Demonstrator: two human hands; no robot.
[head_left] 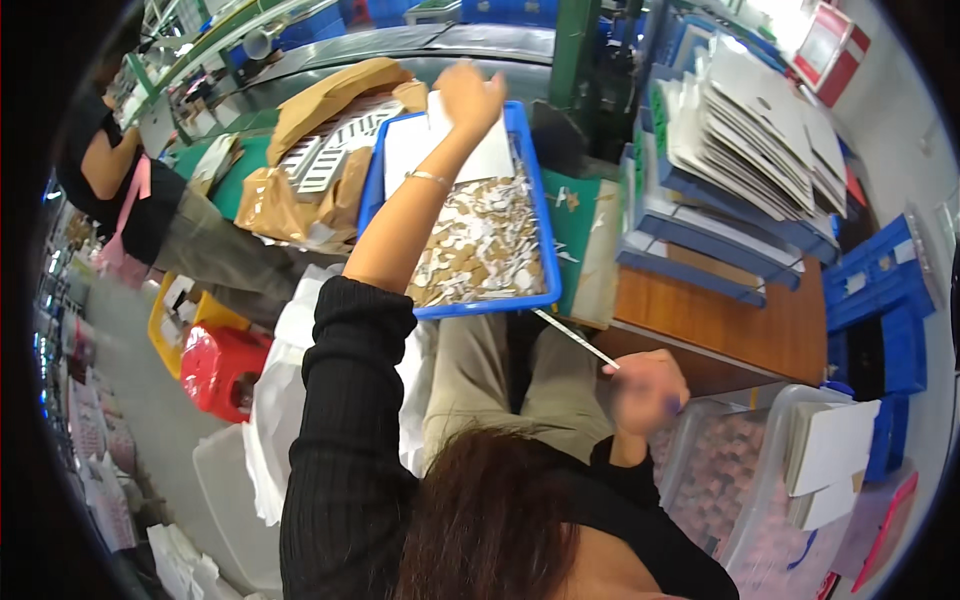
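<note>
A crumpled brown paper wrapper (300, 150), torn open, lies on the worktop left of the blue plastic tray (535, 200) (white die-cut sheets show inside it). At the upper right corner, a red-and-white rectangular box (832, 48) leans tilted, away from the stacked sheets.

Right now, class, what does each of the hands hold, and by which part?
Left hand grips the white sheets at their far edge; right hand pinches a thin white strip by its near end.

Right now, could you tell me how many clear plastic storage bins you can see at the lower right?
2. One clear bin sits just right of the right hand; the second clear bin is beside it, farther right, with white cards resting on it. More may be hidden beyond the frame.
</note>
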